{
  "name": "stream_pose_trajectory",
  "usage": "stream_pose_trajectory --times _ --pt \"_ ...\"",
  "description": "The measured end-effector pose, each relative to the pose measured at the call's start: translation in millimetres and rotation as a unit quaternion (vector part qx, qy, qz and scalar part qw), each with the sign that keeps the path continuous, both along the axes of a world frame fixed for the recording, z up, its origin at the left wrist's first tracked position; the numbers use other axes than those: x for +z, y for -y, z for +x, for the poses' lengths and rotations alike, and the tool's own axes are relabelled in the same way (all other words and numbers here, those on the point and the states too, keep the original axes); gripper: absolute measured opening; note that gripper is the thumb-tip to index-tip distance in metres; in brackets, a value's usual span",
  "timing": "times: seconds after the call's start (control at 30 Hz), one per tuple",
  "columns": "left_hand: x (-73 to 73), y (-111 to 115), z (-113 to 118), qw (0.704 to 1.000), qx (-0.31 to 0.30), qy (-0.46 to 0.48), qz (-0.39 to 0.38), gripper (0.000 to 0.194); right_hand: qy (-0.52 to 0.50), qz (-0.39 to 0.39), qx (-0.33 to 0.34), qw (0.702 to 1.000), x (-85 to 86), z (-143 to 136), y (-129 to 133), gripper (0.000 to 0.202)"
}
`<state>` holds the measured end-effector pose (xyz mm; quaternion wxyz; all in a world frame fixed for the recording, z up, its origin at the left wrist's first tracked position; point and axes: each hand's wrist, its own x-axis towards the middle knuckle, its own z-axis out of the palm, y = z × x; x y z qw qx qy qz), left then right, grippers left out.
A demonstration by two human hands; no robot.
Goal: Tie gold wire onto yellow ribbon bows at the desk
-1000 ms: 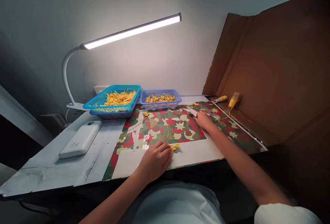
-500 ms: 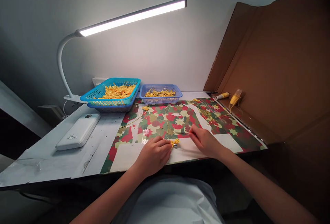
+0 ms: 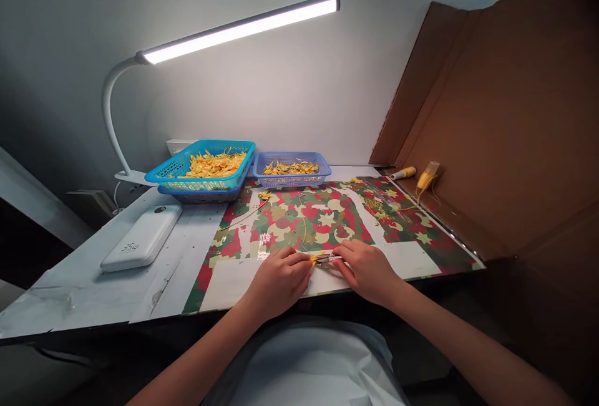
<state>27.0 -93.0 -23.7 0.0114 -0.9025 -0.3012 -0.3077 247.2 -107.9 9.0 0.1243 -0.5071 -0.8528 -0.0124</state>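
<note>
At the table's front edge, my left hand [image 3: 284,274] is closed, pinching a small yellow yarn-like piece [image 3: 314,260] between thumb and fingertips. My right hand [image 3: 367,269] is closed round a slim light-coloured tool with metal tips [image 3: 329,258]. Those tips point left and meet the yellow piece; whether they are tweezers or small snips, I cannot make out. A thin pale cord [image 3: 304,231] lies on the patterned mat just beyond my left fingers. Part of the yellow piece is hidden by the left hand.
A turquoise basket [image 3: 154,176] and a lilac basket [image 3: 292,183] hold many yellow pieces at the back. A white power bank [image 3: 140,241] lies left. Loose yellow threads [image 3: 377,208] and a yellow-and-white tube [image 3: 403,173] are right, beside cardboard [image 3: 505,119]. A lamp [image 3: 243,30] hangs above.
My right hand has moved left and slightly down, close to my left hand. The slim tool's metal tips now show at the yellow piece. My left hand has stayed in place.
</note>
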Motion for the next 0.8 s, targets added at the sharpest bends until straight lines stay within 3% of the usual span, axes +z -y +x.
stream_pose_trajectory --times 0.57,0.7,0.8 --pt "-0.1 0 0 1.0 0.001 -0.005 -0.008 0.021 -0.028 0.027 0.011 0.999 -1.8 0 -3 0.026" --pt "1.0 0 0 1.0 0.008 -0.016 -0.018 0.019 -0.124 0.039 -0.07 0.989 -1.7 14 -20 0.023" --pt "1.7 2 1 1.0 0.002 -0.014 -0.019 0.02 -0.127 0.024 -0.151 0.98 -8.4 34 -44 0.021"
